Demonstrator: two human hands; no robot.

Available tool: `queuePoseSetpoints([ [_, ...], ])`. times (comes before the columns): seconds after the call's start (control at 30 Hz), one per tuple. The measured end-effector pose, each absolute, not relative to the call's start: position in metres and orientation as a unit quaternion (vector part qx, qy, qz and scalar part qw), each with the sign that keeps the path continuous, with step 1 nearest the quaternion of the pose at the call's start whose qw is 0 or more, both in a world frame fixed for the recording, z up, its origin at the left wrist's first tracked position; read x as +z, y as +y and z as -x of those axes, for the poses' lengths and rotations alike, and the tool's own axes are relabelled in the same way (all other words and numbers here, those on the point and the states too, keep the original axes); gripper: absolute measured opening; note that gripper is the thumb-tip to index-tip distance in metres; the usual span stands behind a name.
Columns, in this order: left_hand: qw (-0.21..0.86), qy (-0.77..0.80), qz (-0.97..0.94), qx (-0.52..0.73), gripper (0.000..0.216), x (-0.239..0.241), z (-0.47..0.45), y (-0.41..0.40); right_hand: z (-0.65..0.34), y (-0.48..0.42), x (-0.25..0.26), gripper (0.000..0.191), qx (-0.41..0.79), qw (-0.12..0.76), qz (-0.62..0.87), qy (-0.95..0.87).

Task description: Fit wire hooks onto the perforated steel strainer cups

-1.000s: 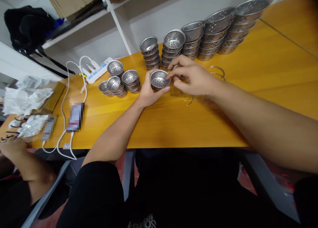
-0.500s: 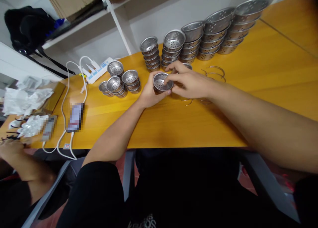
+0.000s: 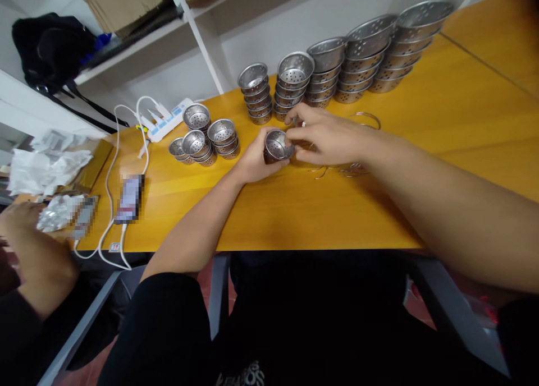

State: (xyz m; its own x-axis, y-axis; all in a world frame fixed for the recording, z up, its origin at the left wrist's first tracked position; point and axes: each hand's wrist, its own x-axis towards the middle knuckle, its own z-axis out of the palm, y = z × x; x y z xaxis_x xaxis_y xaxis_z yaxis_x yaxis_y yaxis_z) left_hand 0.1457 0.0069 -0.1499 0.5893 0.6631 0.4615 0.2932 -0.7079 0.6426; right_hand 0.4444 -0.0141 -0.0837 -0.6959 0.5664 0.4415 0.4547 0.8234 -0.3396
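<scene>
Yellow wooden table fills the view, with stacked perforated steel baskets along its far edge and a cluster of smaller strainer cups to the left. Near the middle, the left hand is clamped around a small perforated cup, tilted just above the tabletop. The right hand pinches its rim. Wire rings lie just beyond.
</scene>
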Motion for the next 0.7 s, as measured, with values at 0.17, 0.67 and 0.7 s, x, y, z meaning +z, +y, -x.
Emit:
queuePoseSetpoints([
  [0.17, 0.257, 0.292, -0.86, 0.331, 0.086, -0.146, -0.145, 0.004, -0.442, -0.018, -0.085, 0.022, 0.144, 0.304, 0.289, -0.896],
  [0.67, 0.276, 0.312, -0.822, 0.389, 0.106, -0.154, -0.145, 0.011, -0.436, -0.013, -0.095, 0.03, 0.161, 0.374, 0.289, -0.866],
  [0.7, 0.277, 0.312, -0.82, 0.393, 0.104, -0.155, -0.144, 0.012, -0.436, -0.013, -0.094, 0.03, 0.163, 0.377, 0.289, -0.865],
])
